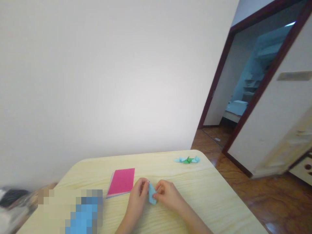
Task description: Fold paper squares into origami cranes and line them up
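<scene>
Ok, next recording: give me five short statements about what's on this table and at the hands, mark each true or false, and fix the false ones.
1. The left hand and the right hand are both at a light-blue folded paper. True.
2. The paper stack lies to the left of the left hand. True.
3. The stack is yellow on top. False: it is pink there.
4. A green folded piece lies between two pale-blue folded pieces. True.
5. That row lies nearer the camera than the hands. False: it lies beyond them, near the far right corner of the table.
</scene>
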Demonstrator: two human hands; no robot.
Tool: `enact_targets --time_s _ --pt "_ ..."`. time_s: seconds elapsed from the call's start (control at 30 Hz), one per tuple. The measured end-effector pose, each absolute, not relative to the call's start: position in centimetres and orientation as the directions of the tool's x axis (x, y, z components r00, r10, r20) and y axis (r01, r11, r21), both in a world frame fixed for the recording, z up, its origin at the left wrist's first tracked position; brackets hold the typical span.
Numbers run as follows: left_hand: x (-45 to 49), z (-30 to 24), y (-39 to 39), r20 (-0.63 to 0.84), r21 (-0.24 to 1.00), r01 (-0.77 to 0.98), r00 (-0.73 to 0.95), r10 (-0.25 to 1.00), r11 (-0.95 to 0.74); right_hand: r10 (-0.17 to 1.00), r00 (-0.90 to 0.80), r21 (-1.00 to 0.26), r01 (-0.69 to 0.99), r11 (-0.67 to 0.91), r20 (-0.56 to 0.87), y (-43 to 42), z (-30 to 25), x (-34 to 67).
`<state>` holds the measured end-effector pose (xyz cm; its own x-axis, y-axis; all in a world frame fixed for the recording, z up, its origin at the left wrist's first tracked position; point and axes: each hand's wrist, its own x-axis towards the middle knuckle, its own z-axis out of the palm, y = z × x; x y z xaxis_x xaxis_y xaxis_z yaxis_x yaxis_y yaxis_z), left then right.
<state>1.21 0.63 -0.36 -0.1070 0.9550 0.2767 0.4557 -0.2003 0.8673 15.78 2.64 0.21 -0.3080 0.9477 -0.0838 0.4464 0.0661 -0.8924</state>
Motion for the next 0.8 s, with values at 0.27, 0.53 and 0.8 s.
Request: enact_targets --time_s 0.27,0.53,0.8 --pt "1.9 0.5 -0.6 0.276 0.659 0.697 0.127 0.953 -0.284 0.943 -0.332 -0.735 0.635 0.236 0.016 4.1 -1.3 17.0" --pt "2.4 0.6 -1.4 0.187 0.490 0.819 0.235 0.954 -0.298 0.962 -0.263 -0.571 0.780 0.255 0.071 4.2 -0.4 17.4" --pt "1.1 0.5 -2.8 0.062 0.336 0.841 0.429 0.901 -0.423 0.963 -0.269 -0.595 0.772 0.224 0.014 4.9 -0.5 17.7"
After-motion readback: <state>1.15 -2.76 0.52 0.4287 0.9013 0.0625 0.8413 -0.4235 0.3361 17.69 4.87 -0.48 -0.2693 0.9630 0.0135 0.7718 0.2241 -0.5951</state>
